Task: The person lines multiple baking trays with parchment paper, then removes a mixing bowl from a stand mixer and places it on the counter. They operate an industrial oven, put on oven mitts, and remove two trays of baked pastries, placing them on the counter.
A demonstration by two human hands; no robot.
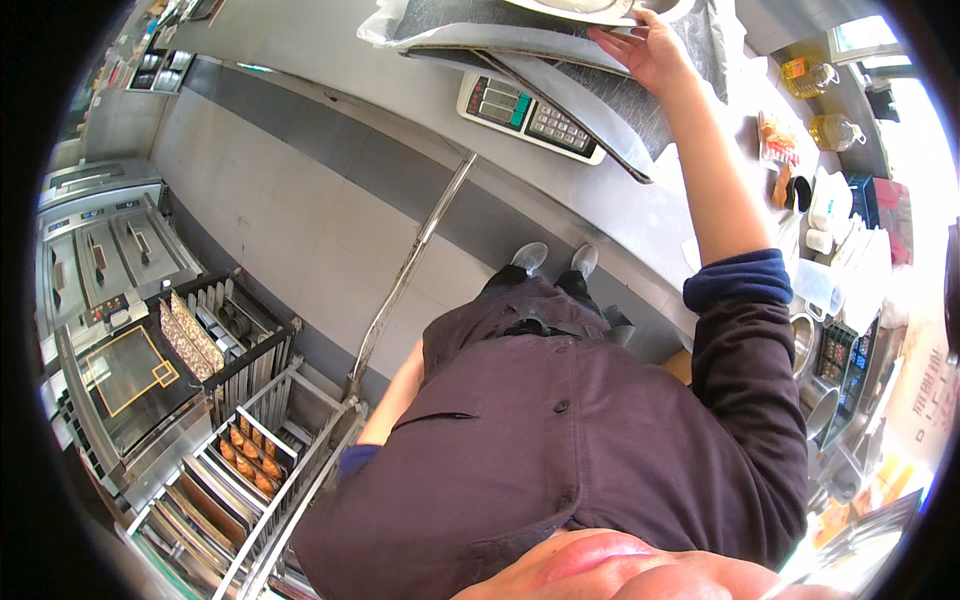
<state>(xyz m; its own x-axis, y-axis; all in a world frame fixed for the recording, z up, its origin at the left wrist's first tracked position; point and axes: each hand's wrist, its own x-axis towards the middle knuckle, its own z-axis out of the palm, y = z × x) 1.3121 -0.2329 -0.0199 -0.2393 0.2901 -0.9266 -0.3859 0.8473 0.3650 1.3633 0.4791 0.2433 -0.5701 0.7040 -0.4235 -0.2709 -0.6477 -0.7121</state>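
My right hand (645,50) reaches to the far top of the view, its fingertips at the rim of a round, pale dish (565,8), with fingers spread and slightly bent. Beneath it lie scuffed dark metal trays (690,25) with translucent sheeting around them. A long dark-edged strip (570,100) slants down over a white counting scale (485,100) with a keypad and green panel, on the steel counter (300,45). My left forearm (395,390) hangs beside my body, and that hand is hidden behind my clothing.
Along the right stand oil jugs (805,78), a food packet (778,140), bowls and containers (830,290). Across the tiled floor (260,200), at left, are steel appliances (120,240) and a rack (200,490) of trays, some holding browned pastries (250,455). A steel rail (415,250) runs beside me.
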